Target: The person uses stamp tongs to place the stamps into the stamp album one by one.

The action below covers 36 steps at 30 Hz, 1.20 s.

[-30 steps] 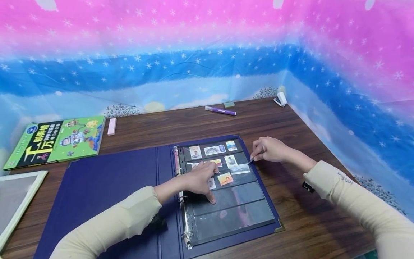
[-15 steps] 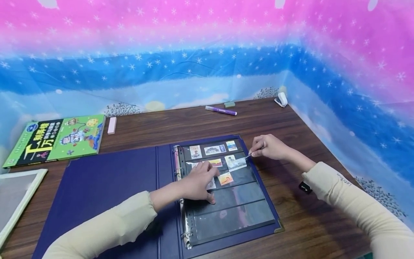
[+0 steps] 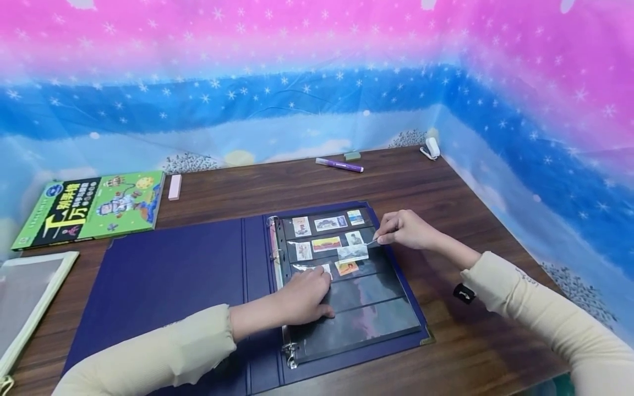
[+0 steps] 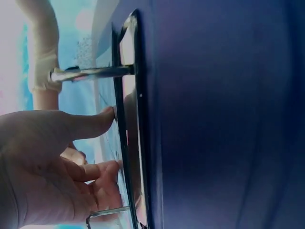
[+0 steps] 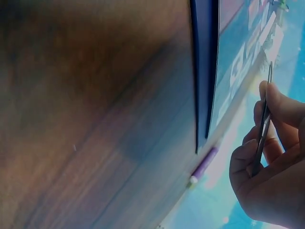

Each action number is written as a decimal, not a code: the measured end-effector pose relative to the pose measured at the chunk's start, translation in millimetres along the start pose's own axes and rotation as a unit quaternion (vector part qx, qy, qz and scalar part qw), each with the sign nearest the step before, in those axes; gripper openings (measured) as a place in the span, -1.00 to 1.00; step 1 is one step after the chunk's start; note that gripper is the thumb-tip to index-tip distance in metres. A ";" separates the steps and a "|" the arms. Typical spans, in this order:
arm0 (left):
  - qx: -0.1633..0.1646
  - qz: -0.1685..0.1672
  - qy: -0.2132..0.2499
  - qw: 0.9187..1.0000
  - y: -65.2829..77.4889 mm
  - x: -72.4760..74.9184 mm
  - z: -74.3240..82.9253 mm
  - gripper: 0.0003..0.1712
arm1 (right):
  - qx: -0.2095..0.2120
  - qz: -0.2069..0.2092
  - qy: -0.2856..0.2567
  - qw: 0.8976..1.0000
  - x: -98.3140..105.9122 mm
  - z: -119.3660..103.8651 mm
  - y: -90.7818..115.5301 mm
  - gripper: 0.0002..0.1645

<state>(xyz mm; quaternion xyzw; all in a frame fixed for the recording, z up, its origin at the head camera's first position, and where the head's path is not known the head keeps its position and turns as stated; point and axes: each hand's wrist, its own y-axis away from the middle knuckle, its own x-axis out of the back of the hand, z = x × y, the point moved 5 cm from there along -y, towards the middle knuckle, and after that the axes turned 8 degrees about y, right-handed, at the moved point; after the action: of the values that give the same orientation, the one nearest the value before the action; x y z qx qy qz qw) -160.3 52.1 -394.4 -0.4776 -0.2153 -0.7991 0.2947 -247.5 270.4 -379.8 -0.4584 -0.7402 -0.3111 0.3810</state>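
Note:
My right hand (image 3: pixel 408 230) pinches a pair of metal tweezers (image 5: pixel 265 121) between thumb and fingers. At their tips is a pale grey landscape stamp (image 3: pixel 353 253), over the second and third rows of a black stock page (image 3: pixel 369 313). It overlaps a stamp with a grey figure (image 3: pixel 354 238) and an orange stamp (image 3: pixel 347 268). My left hand (image 3: pixel 302 297) rests on the page beside the binder rings, fingers extended, partly covering the third row. In the left wrist view its thumb and fingertips touch the page. Other small stamps fill the upper rows. The page sits in an open navy ring binder (image 3: pixel 168 291).
A green book (image 3: pixel 94 209) and a pink-white eraser-like block (image 3: pixel 174 187) lie at the back left, above a pale-edged mesh pouch (image 3: pixel 34 297). At the back are a purple marker (image 3: pixel 339 164), a small green block (image 3: pixel 352 156) and a white stapler (image 3: pixel 431 148).
My right hand has moved the tweezers and landscape stamp leftward across the page. My left hand has slid slightly down, showing more of the second-row stamps.

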 end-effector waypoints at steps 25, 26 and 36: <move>0.007 -0.016 0.048 0.999 -13.0 9.6 -9.5 -0.76 | 0.005 -0.043 0.063 0.997 -32.4 -30.4 6.9 -0.91; -0.002 -0.009 0.055 0.998 -12.8 10.7 -9.7 -0.78 | 0.008 -0.045 0.063 0.997 -33.4 -32.0 7.3 -0.91; -0.059 0.003 0.054 0.997 -16.6 11.9 -12.9 -0.84 | 0.029 -0.080 0.023 0.996 -43.8 -39.6 8.1 -0.90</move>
<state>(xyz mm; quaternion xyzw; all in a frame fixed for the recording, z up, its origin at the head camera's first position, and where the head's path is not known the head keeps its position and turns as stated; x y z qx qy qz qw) -184.1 53.1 -390.7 -0.4506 -0.1504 -0.8343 0.2798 -216.4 222.1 -395.7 -0.3790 -0.7740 -0.3302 0.3850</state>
